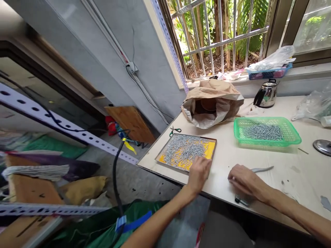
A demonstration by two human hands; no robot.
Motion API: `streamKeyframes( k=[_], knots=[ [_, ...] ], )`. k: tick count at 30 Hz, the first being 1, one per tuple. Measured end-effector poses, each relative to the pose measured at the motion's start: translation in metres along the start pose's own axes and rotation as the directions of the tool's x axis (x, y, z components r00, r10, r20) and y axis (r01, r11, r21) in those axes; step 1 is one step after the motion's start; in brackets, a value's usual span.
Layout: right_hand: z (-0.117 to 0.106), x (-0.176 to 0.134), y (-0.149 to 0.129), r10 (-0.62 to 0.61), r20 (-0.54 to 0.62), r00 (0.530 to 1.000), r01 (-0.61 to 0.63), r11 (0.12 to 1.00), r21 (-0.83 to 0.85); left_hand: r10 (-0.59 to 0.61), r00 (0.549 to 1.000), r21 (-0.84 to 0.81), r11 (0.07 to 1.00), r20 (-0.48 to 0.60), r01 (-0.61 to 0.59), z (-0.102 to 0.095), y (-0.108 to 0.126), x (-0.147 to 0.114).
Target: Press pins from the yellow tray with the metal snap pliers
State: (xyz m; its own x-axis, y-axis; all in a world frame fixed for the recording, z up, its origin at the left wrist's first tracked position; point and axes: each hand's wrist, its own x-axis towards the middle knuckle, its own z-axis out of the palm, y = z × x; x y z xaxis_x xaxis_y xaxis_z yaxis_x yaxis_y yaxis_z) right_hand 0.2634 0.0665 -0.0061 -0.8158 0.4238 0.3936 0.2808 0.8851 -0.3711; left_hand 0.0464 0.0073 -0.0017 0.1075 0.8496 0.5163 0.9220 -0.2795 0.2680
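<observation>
A shallow square tray (212,155) with a yellow bottom lies at the table's left corner, spread with many small silver screws (181,146). Over the tray's near right corner is my left hand (198,172), its fingers curled together; what they pinch, if anything, is hidden. My right hand (241,177) rests low at the table's front edge, fingers bent inward and their tips out of sight. Just below it lies a small dark-ended metal tool (241,200), partly covered by the hand. A thin grey blade-shaped piece (263,169) sticks out beyond the right hand.
A green plastic basket (293,136) holds more silver screws. Behind the tray stand green-handled scissors (175,131) and an open brown paper bag (214,100). A steel kettle (269,93), a metal lid (323,146) and plastic bags are farther right. A black cable (116,175) hangs left.
</observation>
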Motion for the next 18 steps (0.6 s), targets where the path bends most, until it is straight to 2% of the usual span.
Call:
streamKeyframes(
  k=[2, 4, 7, 9, 11, 13, 18],
  knots=[
    [-0.025, 0.014, 0.012, 0.05, -0.195, 0.979, -0.053, 0.998, -0.012, -0.134, 0.985, 0.058, 0.99, 0.105, 0.128, 0.002, -0.024, 0.018],
    [-0.056, 0.029, 0.031, 0.112, -0.329, 0.938, -0.162, 0.978, -0.13, -0.211, 0.949, 0.112, 0.975, 0.234, 0.19, 0.012, -0.036, 0.031],
    [-0.093, 0.037, 0.059, 0.255, -0.4, 0.88, -0.413, 0.825, -0.384, -0.256, 0.886, 0.186, 0.963, 0.388, 0.196, 0.029, -0.037, 0.044],
    [-0.102, 0.028, 0.065, 0.307, -0.356, 0.883, -0.445, 0.788, -0.426, -0.262, 0.862, 0.2, 0.961, 0.434, 0.191, 0.038, -0.036, 0.05],
    [-0.096, 0.007, 0.058, 0.318, -0.235, 0.918, -0.387, 0.847, -0.364, -0.267, 0.854, 0.196, 0.96, 0.446, 0.198, 0.045, -0.035, 0.054],
    [-0.08, -0.019, 0.042, 0.324, -0.109, 0.94, -0.342, 0.903, -0.26, -0.278, 0.848, 0.191, 0.958, 0.451, 0.212, 0.049, -0.036, 0.057],
    [-0.032, -0.078, 0.006, 0.357, 0.107, 0.928, -0.333, 0.923, -0.192, -0.275, 0.83, 0.18, 0.96, 0.485, 0.213, 0.05, -0.037, 0.054]
  ],
)
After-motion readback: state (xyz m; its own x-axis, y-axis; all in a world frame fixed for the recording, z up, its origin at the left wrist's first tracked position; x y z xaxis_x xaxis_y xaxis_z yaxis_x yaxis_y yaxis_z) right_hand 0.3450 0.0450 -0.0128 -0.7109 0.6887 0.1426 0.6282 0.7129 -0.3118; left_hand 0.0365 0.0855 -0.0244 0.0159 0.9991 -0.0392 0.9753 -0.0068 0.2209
